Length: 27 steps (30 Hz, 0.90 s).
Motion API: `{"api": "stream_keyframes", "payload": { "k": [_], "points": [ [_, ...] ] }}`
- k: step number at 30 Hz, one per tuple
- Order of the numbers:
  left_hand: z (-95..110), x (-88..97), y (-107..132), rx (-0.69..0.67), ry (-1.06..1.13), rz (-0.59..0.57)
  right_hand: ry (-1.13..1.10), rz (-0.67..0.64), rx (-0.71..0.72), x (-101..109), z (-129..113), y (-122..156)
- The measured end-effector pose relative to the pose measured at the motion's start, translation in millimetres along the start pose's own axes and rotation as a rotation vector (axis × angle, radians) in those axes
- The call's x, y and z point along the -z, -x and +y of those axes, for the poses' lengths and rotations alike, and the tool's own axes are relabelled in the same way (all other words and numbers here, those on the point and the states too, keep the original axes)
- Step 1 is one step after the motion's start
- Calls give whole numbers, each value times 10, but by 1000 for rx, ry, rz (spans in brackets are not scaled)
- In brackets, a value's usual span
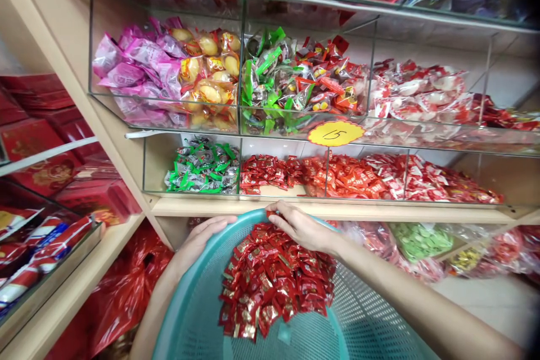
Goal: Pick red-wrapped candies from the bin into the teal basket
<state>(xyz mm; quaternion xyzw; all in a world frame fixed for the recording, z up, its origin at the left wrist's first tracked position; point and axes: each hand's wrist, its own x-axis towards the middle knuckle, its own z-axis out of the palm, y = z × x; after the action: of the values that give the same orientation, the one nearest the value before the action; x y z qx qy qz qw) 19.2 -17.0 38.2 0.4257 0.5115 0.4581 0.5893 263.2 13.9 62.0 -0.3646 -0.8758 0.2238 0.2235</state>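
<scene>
A teal plastic basket (198, 315) sits low in front of me, holding a heap of red wrapped candies (274, 281). My left hand (202, 236) grips the basket's far rim, fingers curled over it. Reaching over the heap, my right hand (299, 225) has its fingertips pinched on red candies at the far rim. Just beyond, a clear shelf bin (278, 171) holds the same red candies.
Clear acrylic bins on wooden shelves hold pink, yellow, green and red-and-white sweets. A yellow price tag (335, 133) reads 15. Red gift boxes (37, 140) fill the left shelves; red plastic bags (126, 287) lie below.
</scene>
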Motion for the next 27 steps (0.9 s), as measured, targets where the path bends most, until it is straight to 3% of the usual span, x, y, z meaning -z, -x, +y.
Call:
{"api": "stream_keyframes", "payload": {
  "k": [4,9,16,27],
  "points": [
    [-16,15,-13,35,6,-8,-4,-19,-80,-44,0,-3],
    [32,43,-1,-16,-47,-53,188,-25,-65,-143,87,-86],
    [-32,32,-28,-46,-17,5,484,-188,-43,-187,51,-222],
    [-14,69,-36,-54,-69,-40,451,-127,-9,-109,-34,-177]
  ]
}}
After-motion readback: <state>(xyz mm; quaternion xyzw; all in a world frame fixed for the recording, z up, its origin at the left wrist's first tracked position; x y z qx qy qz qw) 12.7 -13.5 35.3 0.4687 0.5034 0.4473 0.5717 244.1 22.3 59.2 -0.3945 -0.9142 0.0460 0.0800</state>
